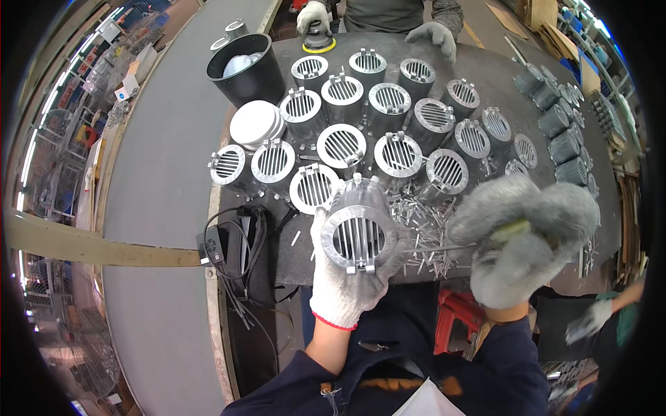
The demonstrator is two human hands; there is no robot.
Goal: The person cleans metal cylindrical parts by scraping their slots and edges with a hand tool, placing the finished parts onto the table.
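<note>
My left hand (350, 291), in a white knit glove with a red cuff edge, is closed around a metal cylinder (358, 239). The cylinder's round slotted grille faces up toward me, with a small hinge-like tab at the rim's near side. My right hand (520, 243), in a grey glove and smeared by motion, is closed on a thin rod-like tool (444, 248). A bit of yellow-green handle shows between its fingers; whether it is a file or a screwdriver I cannot tell. The rod points left toward the cylinder's side; contact is unclear.
Several similar grille-topped cylinders (341, 145) stand beyond my hands. Metal slivers (427, 236) litter the dark table. Nearby are white discs (257, 123), a black bucket (246, 73) and coiled cables (243, 249). Across the table, a gloved co-worker's hand holds a sander (318, 41).
</note>
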